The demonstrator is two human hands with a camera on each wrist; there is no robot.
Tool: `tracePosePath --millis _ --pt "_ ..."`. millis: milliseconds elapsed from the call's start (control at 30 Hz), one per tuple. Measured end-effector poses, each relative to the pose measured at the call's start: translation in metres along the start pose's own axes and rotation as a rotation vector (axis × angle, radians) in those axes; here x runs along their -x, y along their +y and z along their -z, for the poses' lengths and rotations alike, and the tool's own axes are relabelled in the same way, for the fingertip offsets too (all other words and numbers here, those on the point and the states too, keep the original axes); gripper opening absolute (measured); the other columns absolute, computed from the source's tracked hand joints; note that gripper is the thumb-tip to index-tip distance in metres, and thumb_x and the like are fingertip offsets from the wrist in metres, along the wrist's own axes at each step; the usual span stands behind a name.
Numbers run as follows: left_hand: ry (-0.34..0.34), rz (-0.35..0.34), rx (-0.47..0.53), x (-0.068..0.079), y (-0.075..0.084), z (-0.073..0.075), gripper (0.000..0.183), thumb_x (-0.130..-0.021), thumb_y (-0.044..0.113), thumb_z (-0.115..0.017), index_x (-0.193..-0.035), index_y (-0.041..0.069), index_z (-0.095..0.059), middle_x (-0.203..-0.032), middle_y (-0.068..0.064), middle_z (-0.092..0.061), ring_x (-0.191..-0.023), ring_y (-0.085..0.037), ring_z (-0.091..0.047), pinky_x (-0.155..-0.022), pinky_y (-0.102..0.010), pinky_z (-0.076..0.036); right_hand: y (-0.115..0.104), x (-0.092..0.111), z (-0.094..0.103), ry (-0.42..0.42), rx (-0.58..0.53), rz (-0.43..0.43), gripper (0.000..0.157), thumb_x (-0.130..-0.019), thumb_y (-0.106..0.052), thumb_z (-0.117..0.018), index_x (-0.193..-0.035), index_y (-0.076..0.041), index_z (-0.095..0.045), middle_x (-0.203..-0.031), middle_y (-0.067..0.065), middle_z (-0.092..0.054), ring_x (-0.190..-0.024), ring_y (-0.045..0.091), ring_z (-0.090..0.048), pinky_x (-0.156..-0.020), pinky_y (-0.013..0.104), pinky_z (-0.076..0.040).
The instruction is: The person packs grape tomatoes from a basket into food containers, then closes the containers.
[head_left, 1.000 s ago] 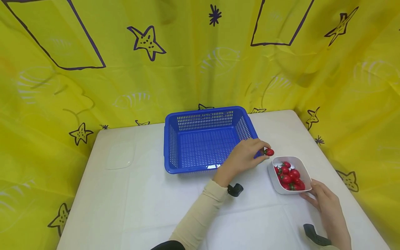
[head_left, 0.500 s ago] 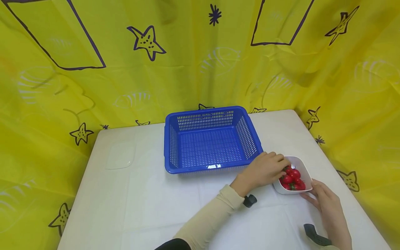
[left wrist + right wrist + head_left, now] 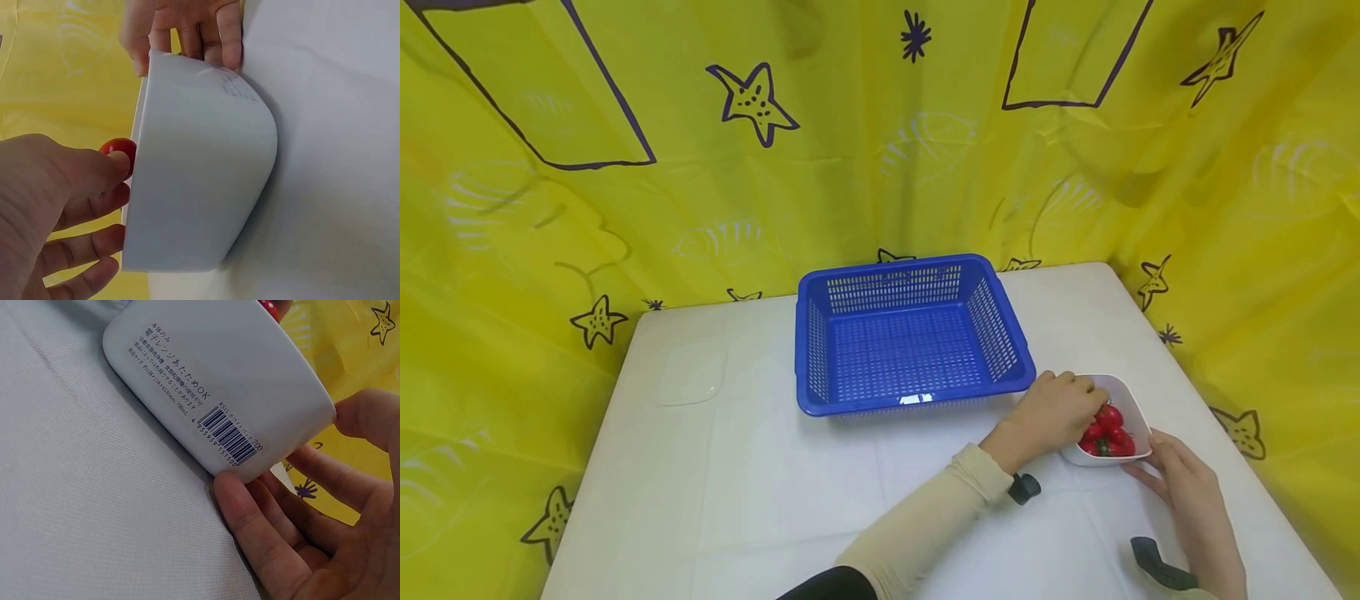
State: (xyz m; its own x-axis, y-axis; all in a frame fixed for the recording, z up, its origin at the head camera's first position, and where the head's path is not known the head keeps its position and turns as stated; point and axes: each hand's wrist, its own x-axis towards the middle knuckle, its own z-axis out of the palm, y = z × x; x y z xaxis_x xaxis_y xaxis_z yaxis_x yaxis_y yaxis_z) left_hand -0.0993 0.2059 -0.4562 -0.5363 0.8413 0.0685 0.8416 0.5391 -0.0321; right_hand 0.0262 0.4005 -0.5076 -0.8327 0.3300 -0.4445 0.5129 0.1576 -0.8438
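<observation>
A white square plastic container (image 3: pixel 1131 398) holds several red cherry tomatoes (image 3: pixel 1108 433) with green stems, at the right side of the table. My left hand (image 3: pixel 1054 417) reaches over its left rim. In the left wrist view, the thumb and fingers of that hand pinch a tomato (image 3: pixel 120 150) right at the container's rim. My right hand (image 3: pixel 1187 492) steadies the near right corner of the container; the right wrist view shows thumb and fingertips (image 3: pixel 234 494) gripping it, beside a barcode label. From the head view, the left fingertips are hidden behind the hand.
A blue plastic mesh basket (image 3: pixel 808 400) with nothing inside stands left of the container, at the back. A clear flat lid (image 3: pixel 691 375) lies at the table's far left. Yellow patterned curtain (image 3: pixel 850 183) hangs behind the white-covered table (image 3: pixel 760 500).
My left hand, holding a tomato near the basket's right corner a second ago, has moved right and down over the container. The right hand has stayed at the container's corner.
</observation>
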Motion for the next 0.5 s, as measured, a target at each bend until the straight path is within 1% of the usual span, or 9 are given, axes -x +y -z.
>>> tracePosePath --millis 100,233,367,500 --pt "-0.013 0.018 0.006 -0.0010 0.0024 -0.0024 0.034 -0.103 0.039 -0.062 -0.137 0.035 -0.063 -0.129 0.016 -0.066 -0.113 -0.002 -0.061 -0.090 -0.018 -0.048 0.0014 0.0010 0.0002 -0.002 -0.018 0.017 0.078 -0.107 -0.060 -0.039 -0.162 -0.005 -0.031 -0.157 0.016 -0.032 -0.096 -0.019 -0.055 -0.079 0.014 -0.059" --pt "-0.013 0.027 0.018 0.0006 0.0034 -0.0042 0.034 -0.104 0.039 -0.061 -0.138 0.036 -0.063 -0.135 0.017 -0.065 -0.119 -0.003 -0.061 -0.091 -0.018 -0.048 0.0020 0.0012 0.0002 0.000 -0.019 0.019 0.078 -0.107 -0.060 -0.040 -0.162 -0.006 -0.031 -0.158 0.016 -0.032 -0.097 -0.019 -0.055 -0.079 0.014 -0.059" --pt "-0.007 0.032 0.061 0.0027 0.0028 -0.0039 0.035 -0.106 0.038 -0.058 -0.140 0.035 -0.062 -0.138 0.017 -0.063 -0.122 -0.003 -0.060 -0.091 -0.018 -0.047 0.0019 0.0010 0.0003 0.000 -0.010 0.017 0.079 -0.107 -0.060 -0.039 -0.163 -0.006 -0.029 -0.160 0.016 -0.030 -0.097 -0.019 -0.054 -0.079 0.013 -0.059" --pt "0.007 0.029 0.093 0.0061 0.0021 -0.0025 0.035 -0.107 0.038 -0.056 -0.141 0.035 -0.061 -0.139 0.017 -0.063 -0.124 -0.002 -0.059 -0.090 -0.016 -0.046 0.0025 0.0013 0.0010 -0.004 -0.021 0.033 0.078 -0.107 -0.059 -0.040 -0.163 -0.005 -0.029 -0.158 0.015 -0.033 -0.097 -0.019 -0.056 -0.079 0.014 -0.059"
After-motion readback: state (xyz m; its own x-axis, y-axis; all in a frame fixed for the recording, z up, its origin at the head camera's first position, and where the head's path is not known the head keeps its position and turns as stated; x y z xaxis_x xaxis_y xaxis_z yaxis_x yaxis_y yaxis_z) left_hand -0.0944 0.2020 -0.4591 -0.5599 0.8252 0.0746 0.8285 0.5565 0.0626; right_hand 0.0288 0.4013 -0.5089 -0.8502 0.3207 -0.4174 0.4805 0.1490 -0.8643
